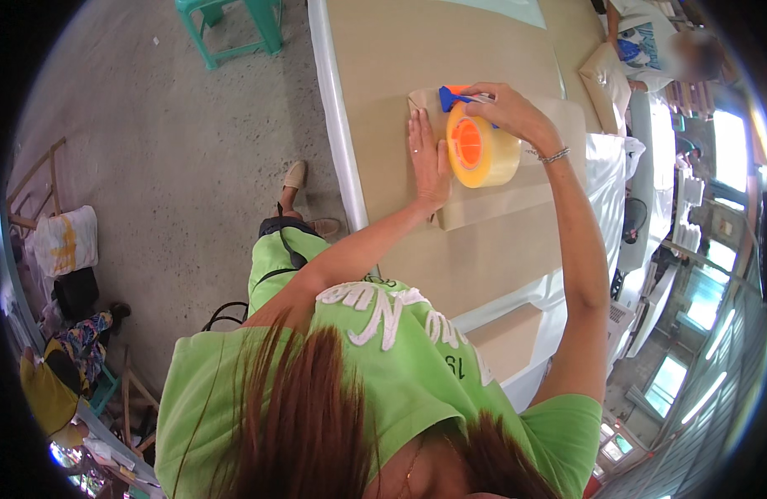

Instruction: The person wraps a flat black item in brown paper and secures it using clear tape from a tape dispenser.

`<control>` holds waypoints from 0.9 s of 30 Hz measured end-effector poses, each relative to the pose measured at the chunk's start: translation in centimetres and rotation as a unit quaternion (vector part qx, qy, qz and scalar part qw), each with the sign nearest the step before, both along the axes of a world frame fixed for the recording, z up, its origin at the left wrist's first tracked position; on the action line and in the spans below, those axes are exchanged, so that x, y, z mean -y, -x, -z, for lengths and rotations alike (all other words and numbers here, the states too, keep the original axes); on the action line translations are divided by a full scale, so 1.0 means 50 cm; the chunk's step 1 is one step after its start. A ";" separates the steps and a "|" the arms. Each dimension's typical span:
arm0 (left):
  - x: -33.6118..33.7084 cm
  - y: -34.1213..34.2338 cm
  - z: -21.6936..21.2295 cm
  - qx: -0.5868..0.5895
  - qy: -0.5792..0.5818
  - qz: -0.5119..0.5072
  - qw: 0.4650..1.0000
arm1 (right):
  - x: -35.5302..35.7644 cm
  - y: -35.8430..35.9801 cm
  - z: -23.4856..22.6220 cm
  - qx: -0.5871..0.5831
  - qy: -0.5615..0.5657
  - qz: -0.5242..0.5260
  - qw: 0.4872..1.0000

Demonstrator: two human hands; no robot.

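Observation:
A flat package wrapped in brown paper lies on the table in front of me. My left hand rests on its left end, fingers stretched out and lying flat against the paper. In my right hand is a tape dispenser with a blue and orange head, gripped from above. A large roll of clear, yellowish packing tape with an orange hub sits on the dispenser, over the package and just right of my left hand. My right palm and fingers partly hide the dispenser's handle.
Brown paper covers the table, whose white-edged left side runs away from me. Another wrapped package lies at the far right, near a person. A green stool stands on the concrete floor at the far left.

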State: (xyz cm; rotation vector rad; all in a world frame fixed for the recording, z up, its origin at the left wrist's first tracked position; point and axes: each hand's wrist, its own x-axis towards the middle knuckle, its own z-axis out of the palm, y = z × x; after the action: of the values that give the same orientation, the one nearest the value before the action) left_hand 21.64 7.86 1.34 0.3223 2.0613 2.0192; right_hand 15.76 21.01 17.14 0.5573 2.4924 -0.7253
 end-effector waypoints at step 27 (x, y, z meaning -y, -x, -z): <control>-0.008 -0.002 0.005 -0.001 -0.011 -0.002 1.000 | -0.010 -0.022 0.014 0.041 -0.003 0.004 0.999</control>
State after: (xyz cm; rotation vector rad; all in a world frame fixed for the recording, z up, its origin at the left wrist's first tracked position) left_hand 21.71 8.25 1.08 0.3249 2.0437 2.0457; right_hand 16.87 21.51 16.43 0.5889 2.4192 -0.6840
